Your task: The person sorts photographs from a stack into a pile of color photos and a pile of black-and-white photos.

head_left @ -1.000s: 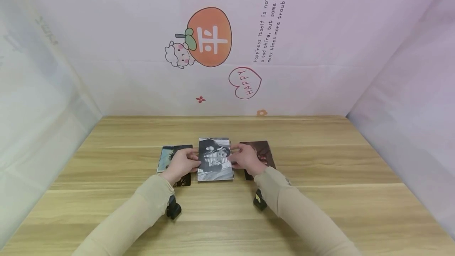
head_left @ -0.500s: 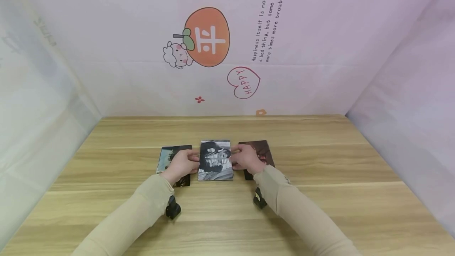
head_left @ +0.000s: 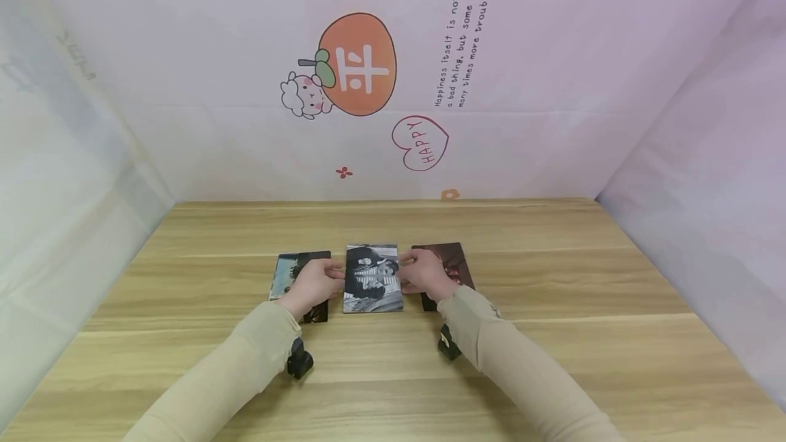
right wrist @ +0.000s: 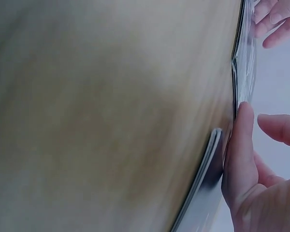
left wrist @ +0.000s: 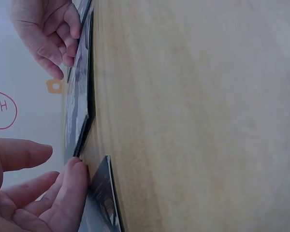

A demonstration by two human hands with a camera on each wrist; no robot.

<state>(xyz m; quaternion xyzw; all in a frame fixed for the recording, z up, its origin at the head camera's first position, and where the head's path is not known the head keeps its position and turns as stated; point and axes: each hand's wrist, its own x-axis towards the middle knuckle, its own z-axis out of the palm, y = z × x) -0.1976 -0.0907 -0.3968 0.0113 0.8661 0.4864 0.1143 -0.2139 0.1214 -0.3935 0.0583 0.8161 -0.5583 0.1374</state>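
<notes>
A black-and-white picture card [head_left: 372,278] lies on the wooden table between both hands. At its left side my left hand [head_left: 310,286] has its fingertips right at the edge. Opposite it, my right hand [head_left: 428,275] touches the right edge with extended fingers. Both thumbs stand raised away from the card, as the wrist views show. Under the left hand lies a blue-and-dark picture card [head_left: 284,275], partly covered. A dark reddish card [head_left: 453,254] is partly hidden beneath the right hand. Seen edge-on in the left wrist view, the middle card [left wrist: 79,106] looks layered, like a stack.
The wood-grain table [head_left: 583,360] reaches back to a white printed cloth wall [head_left: 522,149]. Similar cloth hangs at left and right. Below the wrists show black devices, one at the left [head_left: 299,360] and one at the right [head_left: 449,344].
The middle card has settled slightly lower and flatter, its back edge shifting nearer to me and its sides lining up. Both hands stay at its edges, almost still.
</notes>
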